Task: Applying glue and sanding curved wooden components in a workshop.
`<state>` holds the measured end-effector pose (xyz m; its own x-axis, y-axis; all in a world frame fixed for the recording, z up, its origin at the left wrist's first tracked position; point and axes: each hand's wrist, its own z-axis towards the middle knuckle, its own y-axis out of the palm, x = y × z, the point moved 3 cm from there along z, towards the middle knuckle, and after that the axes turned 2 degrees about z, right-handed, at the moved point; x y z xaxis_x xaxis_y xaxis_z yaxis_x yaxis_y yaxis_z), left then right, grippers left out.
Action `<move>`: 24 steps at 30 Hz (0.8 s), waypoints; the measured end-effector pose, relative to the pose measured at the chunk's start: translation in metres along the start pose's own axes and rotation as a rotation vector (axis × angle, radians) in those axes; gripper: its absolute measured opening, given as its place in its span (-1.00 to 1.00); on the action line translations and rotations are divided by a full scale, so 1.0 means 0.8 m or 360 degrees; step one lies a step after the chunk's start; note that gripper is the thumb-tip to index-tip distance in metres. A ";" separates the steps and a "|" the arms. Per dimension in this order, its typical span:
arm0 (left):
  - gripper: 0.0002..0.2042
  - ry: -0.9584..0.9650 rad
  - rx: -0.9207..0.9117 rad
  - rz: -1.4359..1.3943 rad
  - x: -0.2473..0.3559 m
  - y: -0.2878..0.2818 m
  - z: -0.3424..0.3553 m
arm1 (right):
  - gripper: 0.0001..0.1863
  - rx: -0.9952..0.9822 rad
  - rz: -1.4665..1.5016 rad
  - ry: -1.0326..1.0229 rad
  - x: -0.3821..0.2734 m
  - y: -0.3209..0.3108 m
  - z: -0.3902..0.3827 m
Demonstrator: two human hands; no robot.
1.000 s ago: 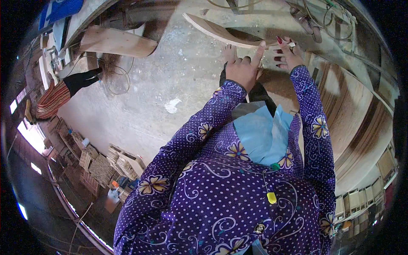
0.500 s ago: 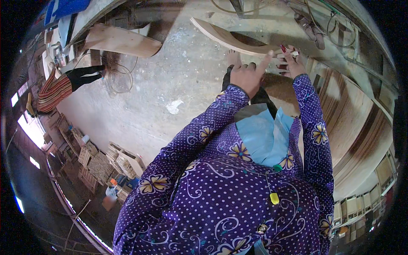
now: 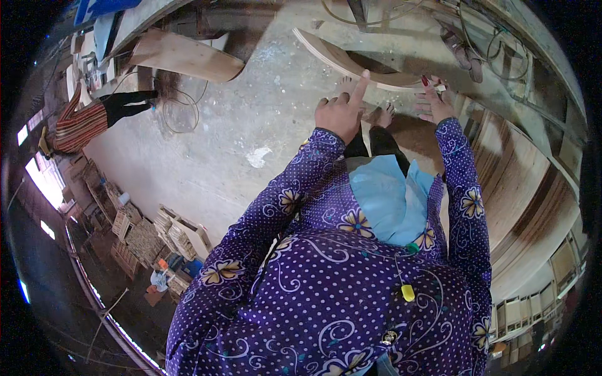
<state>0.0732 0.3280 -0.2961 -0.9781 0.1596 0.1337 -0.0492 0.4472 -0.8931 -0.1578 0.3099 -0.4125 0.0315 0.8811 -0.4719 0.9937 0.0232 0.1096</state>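
A curved panel of pale layered wood [image 3: 326,56] stands on the floor ahead of me, its edge bowing toward me. My left hand [image 3: 340,117] has its index finger stretched out to the panel's edge near the middle, the other fingers curled and nothing visible in them. At the panel's right end is my right hand [image 3: 435,103], its fingers partly spread. A small red-tipped thing [image 3: 425,81] and a whitish bit show between the thumb and fingers; their kind is too small to make out. My bare feet [image 3: 382,115] are just below the panel.
Large curved wood sheets [image 3: 508,182] are stacked at my right. Another curved panel [image 3: 188,55] lies at the far left, near a person in a striped top [image 3: 81,128] and a looped cable [image 3: 182,113]. Sandals [image 3: 461,50] lie beyond my right hand. Wooden pieces [image 3: 179,232] are piled lower left.
My left hand has moved left along the panel's edge, away from my right hand. The right hand stays by the panel's right end, its fingers slightly shifted.
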 end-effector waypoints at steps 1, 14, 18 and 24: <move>-0.25 0.0009 0.0093 0.0007 -0.001 0.009 0.000 | -0.37 -0.0010 -0.0009 0.0006 -0.002 0.004 -0.003; -0.28 0.0237 0.0293 -0.0010 0.024 0.016 -0.002 | -0.33 0.0096 0.0002 0.0003 0.010 -0.019 0.009; -0.30 0.0142 0.0327 -0.0022 0.006 0.015 0.002 | -0.30 0.0035 0.0071 -0.0004 0.008 -0.017 0.008; -0.31 0.0013 0.0193 -0.0012 -0.030 0.001 0.008 | -0.20 0.0106 0.0046 -0.0147 -0.003 -0.014 -0.011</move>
<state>0.0952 0.3190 -0.3027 -0.9759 0.1639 0.1438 -0.0811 0.3390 -0.9373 -0.1699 0.3117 -0.4053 0.0671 0.8335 -0.5484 0.9971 -0.0359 0.0674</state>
